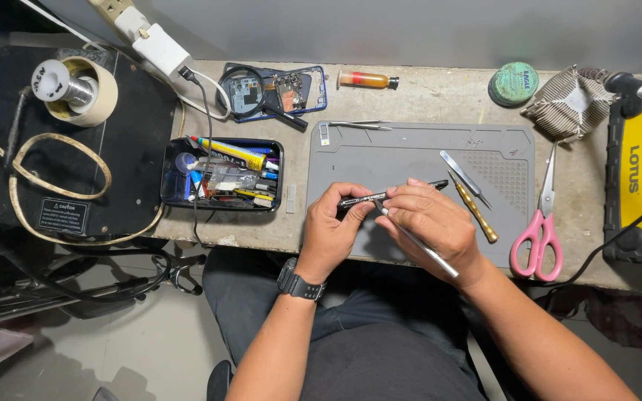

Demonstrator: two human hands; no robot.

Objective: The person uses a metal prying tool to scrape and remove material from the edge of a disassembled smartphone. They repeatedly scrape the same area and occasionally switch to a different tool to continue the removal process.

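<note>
Over the near edge of the grey mat (417,160), your left hand (332,226) pinches a slim dark phone part (391,193) edge-on while your right hand (432,223) grips a metal tool (419,245) at it, apparently mid-prying, so work gently.

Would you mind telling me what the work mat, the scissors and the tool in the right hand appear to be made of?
Work mat: likely silicone or rubber, matte grey with moulded recesses and a dotted patch.
Scissors: bright metal blades, glossy pink handles that look plastic.
Tool in the right hand: a slim, shiny silver rod, apparently steel; its tip is hidden.
</note>
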